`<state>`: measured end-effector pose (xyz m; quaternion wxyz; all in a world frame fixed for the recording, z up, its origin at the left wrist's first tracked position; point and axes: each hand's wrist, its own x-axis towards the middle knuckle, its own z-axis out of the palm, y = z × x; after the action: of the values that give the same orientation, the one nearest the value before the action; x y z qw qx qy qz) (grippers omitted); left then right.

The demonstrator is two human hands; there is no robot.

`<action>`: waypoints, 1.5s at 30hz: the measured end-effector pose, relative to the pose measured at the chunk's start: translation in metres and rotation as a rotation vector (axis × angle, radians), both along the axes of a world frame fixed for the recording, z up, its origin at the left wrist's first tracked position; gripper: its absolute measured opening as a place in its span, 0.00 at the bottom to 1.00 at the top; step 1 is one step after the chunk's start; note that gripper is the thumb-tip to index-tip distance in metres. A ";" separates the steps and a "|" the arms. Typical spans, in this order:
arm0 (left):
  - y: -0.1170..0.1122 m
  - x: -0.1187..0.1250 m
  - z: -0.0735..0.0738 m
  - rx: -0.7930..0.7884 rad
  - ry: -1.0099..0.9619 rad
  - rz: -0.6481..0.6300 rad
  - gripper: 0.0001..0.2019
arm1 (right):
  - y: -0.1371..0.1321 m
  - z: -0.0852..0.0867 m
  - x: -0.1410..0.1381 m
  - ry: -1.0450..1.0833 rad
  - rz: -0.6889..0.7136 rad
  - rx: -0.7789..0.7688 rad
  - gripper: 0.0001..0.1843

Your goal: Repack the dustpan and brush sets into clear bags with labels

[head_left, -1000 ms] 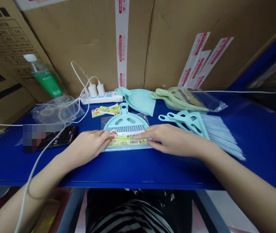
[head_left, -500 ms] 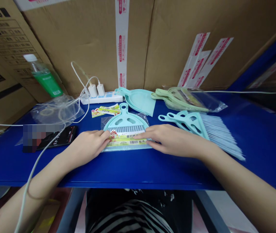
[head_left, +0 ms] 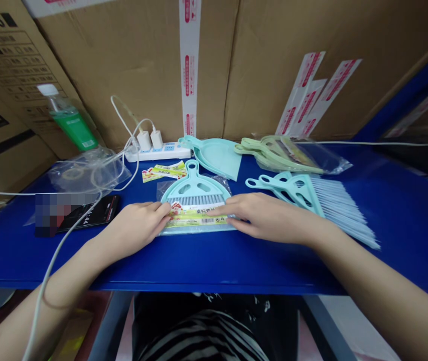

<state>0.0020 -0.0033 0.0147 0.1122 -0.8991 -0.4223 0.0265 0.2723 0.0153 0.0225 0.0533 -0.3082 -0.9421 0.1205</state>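
A light-blue dustpan and brush set (head_left: 193,187) in a clear bag lies flat in front of me, handle pointing away. A yellow-and-white printed label (head_left: 189,214) crosses its lower part. At the left edge of the bag, my left hand (head_left: 138,223) is closed, its fingertips gripping the bag and label end. My right hand (head_left: 262,215) lies over the right end, fingers outstretched and apart, one fingertip touching the label. What its underside touches is hidden. Light-blue brushes (head_left: 296,193) with pale bristles lie just beyond my right hand.
Light-blue dustpans (head_left: 217,156) and bagged green dustpans (head_left: 285,153) lie at the back. Spare labels (head_left: 164,171) sit before a power strip (head_left: 161,152). A phone (head_left: 89,213), crumpled plastic (head_left: 89,170) and a green bottle (head_left: 70,120) are left. A white cable (head_left: 61,245) crosses my left arm.
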 end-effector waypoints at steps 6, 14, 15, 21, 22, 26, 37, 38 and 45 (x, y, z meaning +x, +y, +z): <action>-0.001 0.000 0.000 -0.002 -0.013 0.011 0.14 | 0.000 0.000 0.001 0.011 0.003 -0.003 0.27; 0.000 0.000 0.000 0.004 0.011 0.004 0.13 | 0.000 0.000 0.001 0.003 0.003 -0.002 0.27; 0.000 0.001 0.000 0.002 0.017 0.007 0.13 | 0.000 0.000 0.001 0.003 0.006 -0.005 0.28; -0.001 0.001 0.000 0.000 0.019 0.008 0.13 | 0.000 0.000 0.001 0.010 0.012 0.002 0.28; -0.001 0.000 0.000 0.002 0.014 0.006 0.14 | 0.000 0.000 0.001 0.008 0.014 0.004 0.28; -0.001 0.000 -0.001 0.005 0.009 0.004 0.14 | 0.001 -0.001 0.001 0.008 0.019 0.012 0.27; -0.001 0.001 0.002 -0.017 0.005 0.015 0.14 | -0.001 0.002 0.000 0.002 0.006 -0.022 0.28; -0.001 0.001 0.002 -0.018 0.002 0.017 0.14 | -0.001 0.002 0.000 0.002 0.003 -0.023 0.28; -0.002 0.001 0.001 -0.024 -0.010 0.022 0.14 | 0.002 0.003 0.002 0.009 0.026 -0.029 0.23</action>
<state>0.0031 -0.0048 0.0161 0.0988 -0.8958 -0.4324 0.0281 0.2747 0.0169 0.0250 0.0513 -0.2963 -0.9439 0.1362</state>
